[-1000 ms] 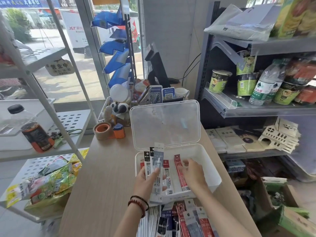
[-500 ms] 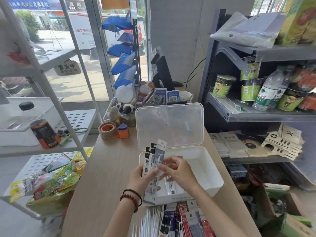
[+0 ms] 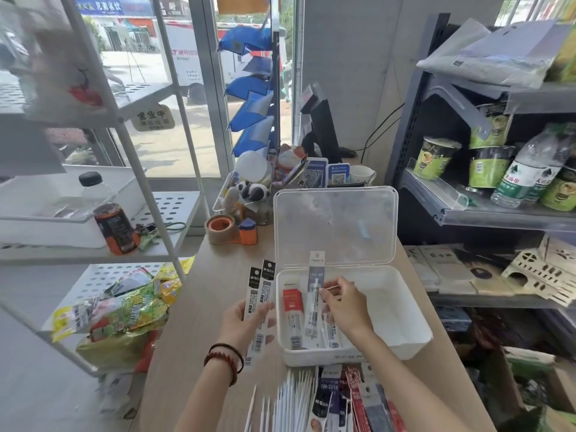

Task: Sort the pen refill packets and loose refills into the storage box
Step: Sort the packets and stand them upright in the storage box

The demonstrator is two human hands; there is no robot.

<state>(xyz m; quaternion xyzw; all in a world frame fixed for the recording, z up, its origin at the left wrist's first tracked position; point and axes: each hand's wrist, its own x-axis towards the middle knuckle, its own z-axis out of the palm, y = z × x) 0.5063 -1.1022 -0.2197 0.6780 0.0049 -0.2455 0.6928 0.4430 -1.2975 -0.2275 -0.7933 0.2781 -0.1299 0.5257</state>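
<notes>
The white storage box (image 3: 402, 310) stands open on the wooden counter, its clear lid (image 3: 335, 224) upright behind it. My left hand (image 3: 241, 322) grips two black-topped refill packets (image 3: 260, 294) just left of the box. My right hand (image 3: 341, 307) pinches a grey refill packet (image 3: 314, 294) over the box's left part. A red-labelled packet (image 3: 292, 313) and other packets lie inside at the left. More packets (image 3: 352, 400) and loose white refills (image 3: 290, 400) are piled on the counter in front of the box.
A tape roll (image 3: 220, 228) and orange dispenser (image 3: 248, 231) sit behind the box at the left, with desk clutter and a monitor (image 3: 322, 129) further back. A white rack with a bottle (image 3: 113, 222) and snack bags (image 3: 124, 310) stands left. Grey shelves (image 3: 486, 210) of goods stand right.
My right hand has taken the grey packet out of the left hand's bunch and moved it right, over the box. My left hand has moved left with the two black packets.
</notes>
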